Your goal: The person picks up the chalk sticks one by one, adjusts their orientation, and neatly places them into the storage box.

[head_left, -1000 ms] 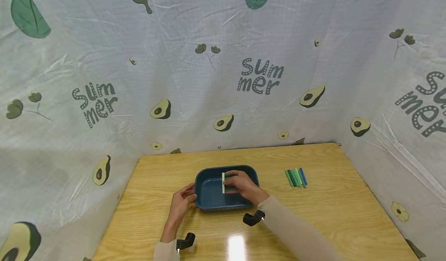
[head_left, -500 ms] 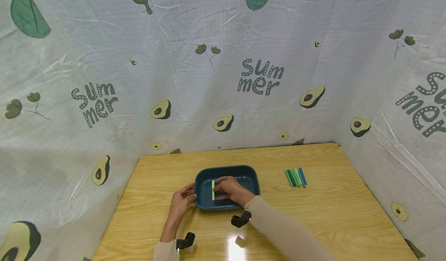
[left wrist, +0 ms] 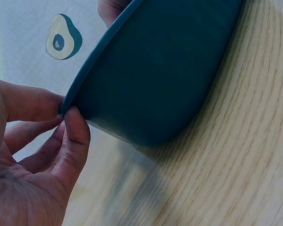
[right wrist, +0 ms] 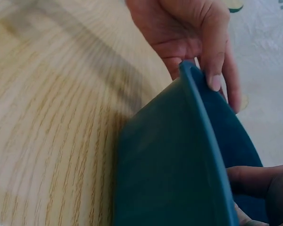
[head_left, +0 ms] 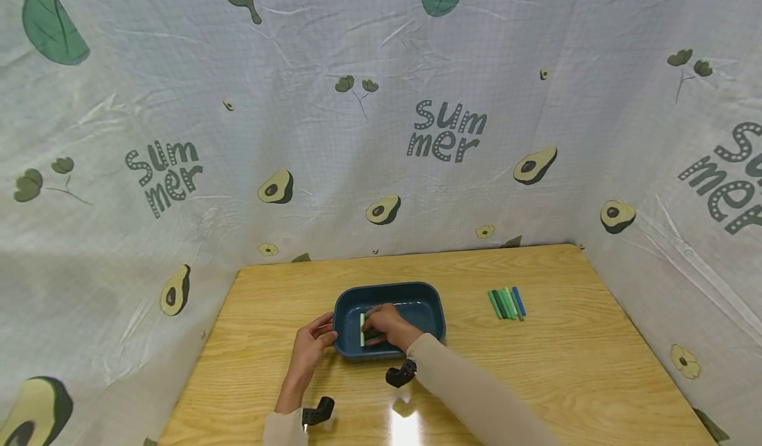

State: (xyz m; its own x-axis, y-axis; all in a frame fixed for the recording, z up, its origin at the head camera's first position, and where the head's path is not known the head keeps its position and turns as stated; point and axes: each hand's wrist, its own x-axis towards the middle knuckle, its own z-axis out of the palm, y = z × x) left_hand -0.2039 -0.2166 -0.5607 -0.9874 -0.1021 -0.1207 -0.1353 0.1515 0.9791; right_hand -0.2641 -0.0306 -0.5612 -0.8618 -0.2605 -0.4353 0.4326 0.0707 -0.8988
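Blue tray (head_left: 431, 300) (rim pinched by left hand (head_left: 309, 350)); right hand (head_left: 387, 327) grips green stick (head_left: 362, 329).

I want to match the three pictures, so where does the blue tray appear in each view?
Head view: the blue tray sits at the lower centre on the table.
Left wrist view: its outer wall fills the upper middle, seen from outside.
Right wrist view: its rim and wall fill the lower right.
Shared landmark: the left hand at the tray's rim, seen in all three.
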